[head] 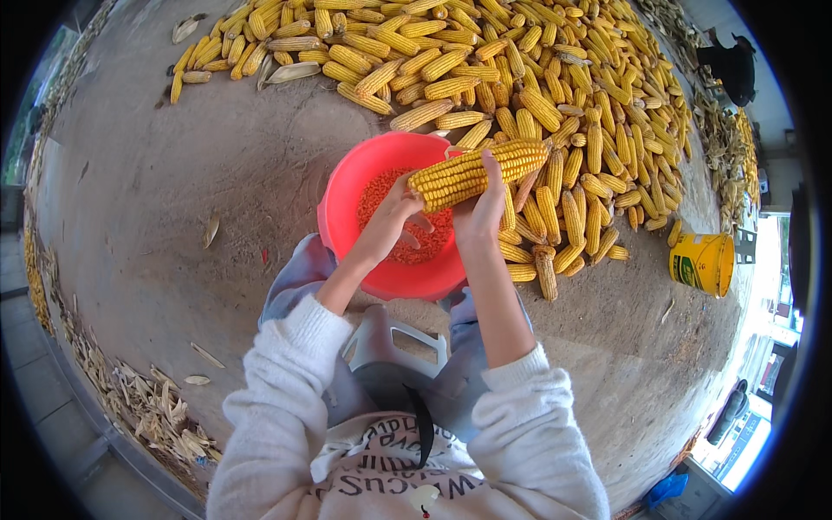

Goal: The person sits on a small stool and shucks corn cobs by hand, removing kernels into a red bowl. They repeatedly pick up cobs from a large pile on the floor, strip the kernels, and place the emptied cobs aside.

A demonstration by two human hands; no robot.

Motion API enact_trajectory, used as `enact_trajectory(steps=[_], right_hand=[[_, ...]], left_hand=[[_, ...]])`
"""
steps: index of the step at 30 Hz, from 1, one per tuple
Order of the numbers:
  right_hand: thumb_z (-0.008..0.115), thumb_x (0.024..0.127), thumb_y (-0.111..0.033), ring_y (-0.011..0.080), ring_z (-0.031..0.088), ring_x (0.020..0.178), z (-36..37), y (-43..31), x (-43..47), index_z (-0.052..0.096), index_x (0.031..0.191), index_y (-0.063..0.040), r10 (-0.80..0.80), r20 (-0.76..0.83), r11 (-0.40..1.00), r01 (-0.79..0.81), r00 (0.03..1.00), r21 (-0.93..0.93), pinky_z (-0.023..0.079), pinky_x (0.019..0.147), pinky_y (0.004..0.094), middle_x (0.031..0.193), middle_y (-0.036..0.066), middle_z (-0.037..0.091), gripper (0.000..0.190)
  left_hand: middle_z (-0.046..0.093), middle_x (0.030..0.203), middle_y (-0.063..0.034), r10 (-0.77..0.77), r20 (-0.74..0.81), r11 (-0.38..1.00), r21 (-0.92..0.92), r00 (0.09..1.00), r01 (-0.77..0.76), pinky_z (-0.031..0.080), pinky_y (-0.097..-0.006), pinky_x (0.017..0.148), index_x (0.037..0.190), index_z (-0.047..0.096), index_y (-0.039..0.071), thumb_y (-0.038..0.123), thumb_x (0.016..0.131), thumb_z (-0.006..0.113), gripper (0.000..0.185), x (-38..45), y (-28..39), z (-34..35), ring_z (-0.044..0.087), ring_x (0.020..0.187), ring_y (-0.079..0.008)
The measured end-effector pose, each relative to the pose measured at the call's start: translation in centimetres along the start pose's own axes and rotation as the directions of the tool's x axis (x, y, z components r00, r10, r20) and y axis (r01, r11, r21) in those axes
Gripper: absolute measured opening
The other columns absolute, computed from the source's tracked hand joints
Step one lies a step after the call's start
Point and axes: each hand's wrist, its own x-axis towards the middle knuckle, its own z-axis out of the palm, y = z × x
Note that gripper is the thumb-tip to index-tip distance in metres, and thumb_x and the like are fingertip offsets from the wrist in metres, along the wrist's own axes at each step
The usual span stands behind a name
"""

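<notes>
A yellow ear of corn [455, 179] is held slantwise above a red plastic basin [341, 195]. My right hand [480, 211] grips it from below near the middle, thumb laid along its upper side. At the ear's left end, my left hand [390, 218] holds it, with some fingers spread loosely underneath. Rows of kernels cover the visible side of the ear. Loose corn kernels [416, 250] lie in the bottom of the basin, which sits between my knees. The hands and the ear hide part of the basin's inside.
A large heap of husked corn ears [520, 71] spreads beyond and right of the basin. A yellow bucket [699, 263] lies tipped on the concrete floor [162, 195] at right. Between my legs is a light plastic stool [416, 348]. Dry husks [156, 416] line the left edge.
</notes>
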Motion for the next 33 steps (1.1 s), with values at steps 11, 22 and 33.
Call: enact_trajectory(steps=[11, 22, 33], right_hand=[[0.053, 0.086, -0.023, 0.0217, 0.057, 0.088, 1.1, 0.5, -1.4, 0.039, 0.11, -0.007, 0.009, -0.017, 0.999, -0.01, 1.0, -0.034, 0.047, 0.077, 0.0356, 0.097, 0.011, 0.055, 0.032], [0.054, 0.084, -0.025, 0.0224, 0.054, 0.093, 0.2, 0.4, -0.5, 0.038, 0.115, -0.008, -0.028, 0.019, 0.992, 0.025, 0.999, 0.124, 0.044, 0.084, 0.037, 0.1, 0.012, 0.054, 0.039], [0.056, 0.082, -0.023, 0.0206, 0.051, 0.095, 0.2, 0.7, -0.6, 0.037, 0.115, -0.009, -0.053, 0.025, 0.991, 0.049, 0.998, 0.121, 0.043, 0.084, 0.0368, 0.101, 0.008, 0.049, 0.041]], left_hand=[[0.048, 0.119, -0.0171, 0.177, -0.057, 0.945, 0.288, 0.983, -0.154, 0.031, -0.0344, 0.097, 0.127, 0.028, 0.0, 0.039, 0.092, 0.042, 0.054, -0.2, -0.6, 0.0, 0.044, 0.115, -0.0225], [0.048, 0.108, -0.0152, 0.161, 0.03, 0.97, 0.178, 0.987, -0.164, 0.035, -0.0181, 0.032, 0.133, 0.021, 0.008, 0.034, 0.095, 0.03, 0.047, -0.6, 0.2, 0.3, 0.048, 0.046, -0.0081], [0.039, 0.12, -0.017, 0.033, 0.127, 0.999, -0.029, 0.991, -0.029, 0.043, -0.024, 0.033, 0.133, 0.015, 0.014, 0.033, 0.091, 0.029, 0.048, -0.4, 0.4, -0.2, 0.058, 0.058, -0.0211]])
